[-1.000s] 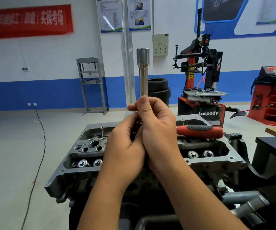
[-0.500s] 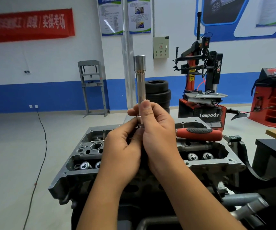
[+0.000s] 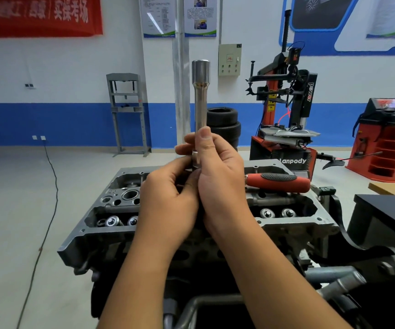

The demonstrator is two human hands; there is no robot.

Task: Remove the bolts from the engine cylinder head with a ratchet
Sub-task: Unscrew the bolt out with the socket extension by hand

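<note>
A long silver socket (image 3: 200, 96) stands upright above the engine, its wide end on top. My right hand (image 3: 220, 176) is closed around its lower part, thumb along the shaft. My left hand (image 3: 168, 205) presses in from the left at the socket's base, where the ratchet's head is hidden by my fingers. The ratchet's red and black handle (image 3: 277, 183) sticks out level to the right. Below my hands lies the grey cylinder head (image 3: 286, 224), with valve springs showing in its left and right bays. No bolt is visible.
A black table (image 3: 386, 210) stands at the right. Behind the engine are a red tyre changer (image 3: 286, 103), stacked tyres (image 3: 223, 122), a grey press frame (image 3: 127, 115) and a red cabinet (image 3: 390, 143). A black cable (image 3: 49, 186) runs across the floor at left.
Both hands have stayed closed together on the tool and have lifted it slightly above the cylinder head. The socket still points straight up.
</note>
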